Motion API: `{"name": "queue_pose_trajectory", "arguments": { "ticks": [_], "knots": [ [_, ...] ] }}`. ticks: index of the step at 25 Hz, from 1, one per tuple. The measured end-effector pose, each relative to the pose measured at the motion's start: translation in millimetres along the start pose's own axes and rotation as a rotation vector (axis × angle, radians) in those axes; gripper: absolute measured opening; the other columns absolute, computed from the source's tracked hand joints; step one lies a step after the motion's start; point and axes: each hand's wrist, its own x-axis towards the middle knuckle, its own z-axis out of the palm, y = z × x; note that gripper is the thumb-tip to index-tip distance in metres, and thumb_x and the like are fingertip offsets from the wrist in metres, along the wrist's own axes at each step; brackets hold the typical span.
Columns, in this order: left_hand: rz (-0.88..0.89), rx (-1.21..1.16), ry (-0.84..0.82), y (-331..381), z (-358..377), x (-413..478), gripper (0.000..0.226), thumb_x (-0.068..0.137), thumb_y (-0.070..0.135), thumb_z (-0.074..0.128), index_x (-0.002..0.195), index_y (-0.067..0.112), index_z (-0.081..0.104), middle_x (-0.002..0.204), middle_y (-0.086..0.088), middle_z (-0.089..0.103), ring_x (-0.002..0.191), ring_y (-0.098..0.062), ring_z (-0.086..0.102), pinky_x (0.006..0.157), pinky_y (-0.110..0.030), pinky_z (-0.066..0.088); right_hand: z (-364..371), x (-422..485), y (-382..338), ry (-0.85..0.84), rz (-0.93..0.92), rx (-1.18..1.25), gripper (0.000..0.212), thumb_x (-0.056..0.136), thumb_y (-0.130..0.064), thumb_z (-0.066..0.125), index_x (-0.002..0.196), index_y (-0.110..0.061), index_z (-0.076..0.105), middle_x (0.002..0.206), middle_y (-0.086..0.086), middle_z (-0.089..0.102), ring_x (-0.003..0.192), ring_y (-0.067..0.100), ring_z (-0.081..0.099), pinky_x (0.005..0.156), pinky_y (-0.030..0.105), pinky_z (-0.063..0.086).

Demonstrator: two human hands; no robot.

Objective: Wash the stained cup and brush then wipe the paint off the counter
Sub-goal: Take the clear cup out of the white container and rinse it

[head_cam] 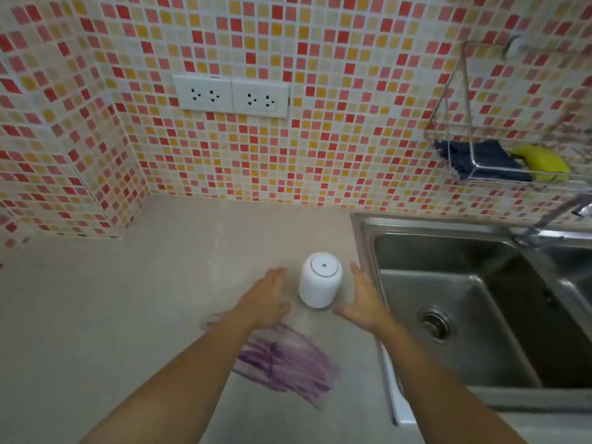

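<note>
1. The white, rounded ceramic cup (320, 283) stands upside down on the pale beige stone counter (128, 299), just left of the stainless steel sink (432, 224). Its outside shows no stain, so I judge the cup's wash done.
2. The left hand (267, 299) and right hand (365, 299) flank the cup, each just beside it and not touching it. Both are flat with straight fingers, holding nothing.
3. I cannot pick out the brush; a pale strip along the sink's near left edge is too unclear to name.
4. The streaky purple paint smear (288, 360) lies on the counter near the cup, partly under the left forearm, so wiping is left.
5. A dark blue cloth (480, 161) and a yellow sponge (541, 161) sit in the wire wall rack (461, 123) far right, probably needed next.
</note>
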Motion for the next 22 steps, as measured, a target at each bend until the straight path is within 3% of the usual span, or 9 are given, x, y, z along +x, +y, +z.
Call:
{"name": "queue_pose_trajectory", "arguments": {
  "ticks": [2,4,8,11,15,22],
  "knots": [
    [-0.004,-0.082,-0.023,1.7,8.5,10.2,0.080,0.089,0.025,0.054,0.148,0.007,0.004,0.158,-0.012,0.007,0.145,-0.024,0.010,0.116,-0.029,0.015,4.3,9.8,4.2,-0.006,-0.062,0.163,0.100,0.058,-0.028,0.087,0.140,-0.014,0.032,0.141,-0.003,0.039,0.132,0.015,0.035,0.105,0.019,0.027],
    [0.000,-0.132,-0.036,1.4,16.7,17.3,0.086,0.083,0.023,0.062,0.148,0.007,0.008,0.157,-0.012,0.013,0.144,-0.023,0.017,0.114,-0.026,0.019,8.0,14.6,4.3,-0.040,-0.103,0.276,0.084,0.055,-0.030,0.089,0.126,-0.026,0.045,0.123,-0.018,0.052,0.115,0.003,0.049,0.090,0.006,0.035],
    [0.026,-0.290,0.012,-1.6,23.3,31.9,0.089,0.070,0.019,0.074,0.146,0.020,0.026,0.143,-0.003,0.046,0.126,-0.019,0.047,0.099,-0.019,0.037,10.0,32.3,9.4,-0.096,-0.106,0.365,0.084,0.047,-0.045,0.087,0.122,-0.029,0.051,0.116,-0.016,0.059,0.107,0.004,0.056,0.087,0.020,0.047],
    [0.036,-0.408,0.059,4.7,32.9,36.8,0.098,0.064,0.030,0.082,0.145,0.022,0.027,0.140,0.004,0.048,0.124,-0.010,0.047,0.098,-0.014,0.035,7.7,37.5,16.8,-0.124,-0.086,0.476,0.077,0.053,-0.030,0.089,0.120,-0.029,0.052,0.118,-0.008,0.061,0.106,0.010,0.060,0.082,0.022,0.051],
    [-0.045,-0.516,0.176,11.4,46.1,47.3,0.114,0.051,0.062,0.080,0.145,0.030,0.024,0.142,0.007,0.047,0.128,-0.010,0.046,0.105,-0.034,0.042,1.9,40.1,14.6,-0.152,-0.094,0.556,0.070,0.060,-0.015,0.086,0.119,-0.028,0.051,0.119,-0.007,0.060,0.107,0.009,0.059,0.077,0.019,0.052],
    [-0.029,-0.671,0.380,26.8,35.2,48.8,0.087,0.057,0.036,0.086,0.133,0.031,0.045,0.121,0.009,0.062,0.109,-0.004,0.059,0.092,-0.019,0.049,-17.3,52.7,-1.6,-0.114,-0.167,0.500,0.070,0.062,-0.027,0.086,0.122,-0.025,0.051,0.118,-0.005,0.061,0.105,0.007,0.058,0.081,0.022,0.053]
  ]
}}
